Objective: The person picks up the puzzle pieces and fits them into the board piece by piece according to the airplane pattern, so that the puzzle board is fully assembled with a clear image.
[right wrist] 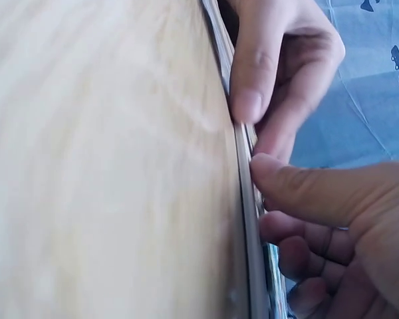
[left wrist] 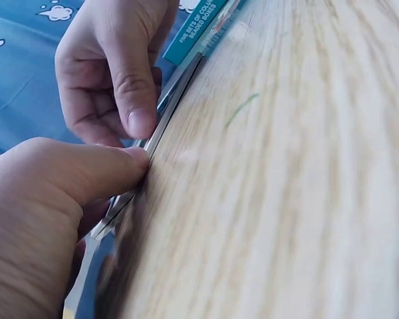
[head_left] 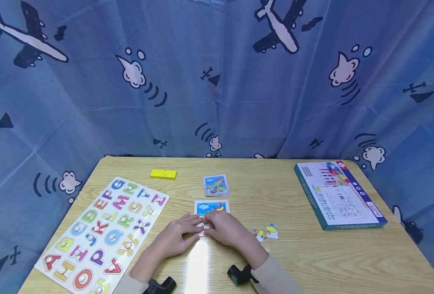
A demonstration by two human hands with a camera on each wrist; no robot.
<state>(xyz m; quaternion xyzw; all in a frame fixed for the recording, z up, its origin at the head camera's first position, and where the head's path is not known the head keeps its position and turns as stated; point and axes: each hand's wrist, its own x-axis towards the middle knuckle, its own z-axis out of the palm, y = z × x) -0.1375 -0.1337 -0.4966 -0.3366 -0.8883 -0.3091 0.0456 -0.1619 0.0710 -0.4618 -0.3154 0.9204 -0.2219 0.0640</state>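
Note:
A small jigsaw puzzle (head_left: 212, 205) with a blue-sky picture lies in front of me, its lower part covered by both hands. My left hand (head_left: 178, 234) rests at its left side with extended fingers, and its thumb (left wrist: 123, 163) is at the puzzle's near edge. Over the lower middle, my right hand (head_left: 225, 228) has its fingers curled and the thumb tip close to the index finger, at a puzzle piece mostly hidden by the fingertips. Just beyond the puzzle lies a square card (head_left: 217, 185) picturing a yellow airplane.
Loose jigsaw pieces (head_left: 272, 232) lie right of my right hand. A white alphabet board (head_left: 104, 232) with knobbed letters fills the left side. A yellow block (head_left: 163, 174) sits at the back left, and a flat teal-edged box (head_left: 339, 196) lies at the right.

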